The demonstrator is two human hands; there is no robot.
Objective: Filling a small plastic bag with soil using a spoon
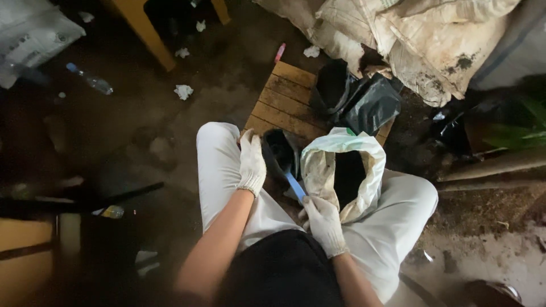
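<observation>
1. Gripping a blue-handled scoop (294, 185), my gloved right hand (323, 223) is clenched around the handle's lower end, just beside the white sack (318, 170).
2. My gloved left hand (251, 163) grasps the rim of a small black bag (280, 152), left of the white sack.
3. The scoop's blade reaches into the black bag, between both hands.
4. Beyond the white sack lies a wooden slat board (284, 99).

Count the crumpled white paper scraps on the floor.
4 in plain view: crumpled white paper scraps beside the yellow leg, below it, near the pink stick, and at top. Darkness may hide more.
</observation>
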